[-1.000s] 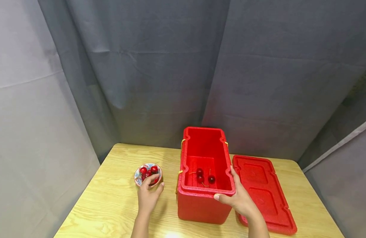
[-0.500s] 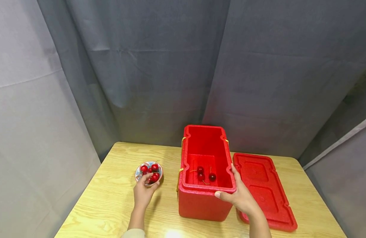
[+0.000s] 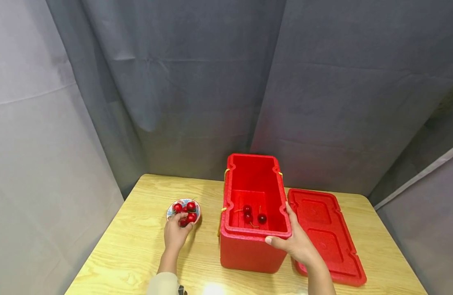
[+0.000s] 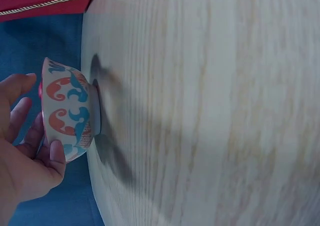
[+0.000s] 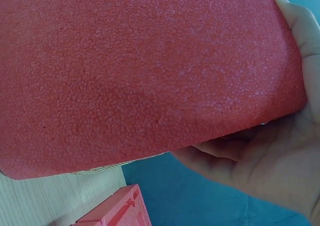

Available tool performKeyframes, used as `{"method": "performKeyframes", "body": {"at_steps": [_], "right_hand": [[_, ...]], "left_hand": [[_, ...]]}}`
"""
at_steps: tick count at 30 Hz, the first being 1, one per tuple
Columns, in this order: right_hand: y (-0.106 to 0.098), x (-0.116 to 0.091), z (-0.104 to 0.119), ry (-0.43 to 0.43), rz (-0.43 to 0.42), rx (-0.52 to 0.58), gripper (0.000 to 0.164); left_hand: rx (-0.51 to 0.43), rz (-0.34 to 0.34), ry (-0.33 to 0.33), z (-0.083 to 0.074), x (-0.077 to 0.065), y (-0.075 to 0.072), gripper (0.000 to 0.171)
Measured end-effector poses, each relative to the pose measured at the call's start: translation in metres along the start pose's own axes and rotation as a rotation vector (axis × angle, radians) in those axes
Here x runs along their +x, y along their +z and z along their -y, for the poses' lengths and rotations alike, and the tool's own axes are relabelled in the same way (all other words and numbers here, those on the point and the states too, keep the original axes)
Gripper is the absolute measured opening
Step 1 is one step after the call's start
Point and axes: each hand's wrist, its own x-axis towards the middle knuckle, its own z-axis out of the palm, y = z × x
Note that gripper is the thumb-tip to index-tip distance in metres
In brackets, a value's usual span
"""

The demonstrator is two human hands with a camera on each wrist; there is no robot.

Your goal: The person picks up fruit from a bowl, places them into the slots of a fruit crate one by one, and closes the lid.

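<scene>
My left hand (image 3: 175, 236) reaches over the near edge of a small patterned bowl (image 4: 67, 103) of red cherries (image 3: 191, 206). Its fingers are loosely bent above the fruit, with thumb and fingertips apart; no cherry shows between them, though the hand hides part of the bowl. With my right hand (image 3: 301, 246) I grip the near right corner of an uncovered red foam box (image 3: 248, 255), thumb over the front rim and fingers along the right side. Three dark cherries (image 3: 261, 218) with stems lie on the box floor.
The box's red lid (image 3: 324, 237) lies flat on the wooden table (image 3: 130, 246), right of the box. Yellow rope (image 3: 222, 217) hangs at the box's side. A grey curtain (image 3: 197, 90) stands behind the table's far edge.
My left hand has shifted left across the bowl, from its right side to its near left part, uncovering more cherries. My right hand keeps its grip on the box corner.
</scene>
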Motion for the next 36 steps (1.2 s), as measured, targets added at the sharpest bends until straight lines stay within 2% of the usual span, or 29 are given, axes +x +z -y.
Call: {"method": "performKeyframes", "body": {"at_steps": [5,10,14,22,27,36], "right_hand": [[-0.001,0.001,0.0,0.001,-0.001,0.004,0.11],[-0.001,0.001,-0.001,0.02,-0.011,-0.006,0.111],[0.0,0.001,-0.003,0.043,-0.018,-0.02,0.112],[0.001,0.0,-0.005,0.048,-0.014,-0.034,0.112],[0.0,0.001,-0.004,0.032,-0.005,-0.009,0.11],[0.0,0.001,-0.003,0.029,-0.013,0.007,0.108]], "left_hand": [[0.065,0.03,0.01,0.0,0.006,0.002,0.033],[0.144,0.086,-0.046,-0.002,0.01,0.004,0.034],[0.178,0.105,-0.099,-0.005,0.013,0.005,0.035],[0.216,0.124,-0.137,-0.01,0.015,0.006,0.033],[0.217,0.108,-0.136,-0.011,0.013,0.006,0.031],[0.167,0.046,-0.115,-0.017,0.006,0.001,0.029]]}}
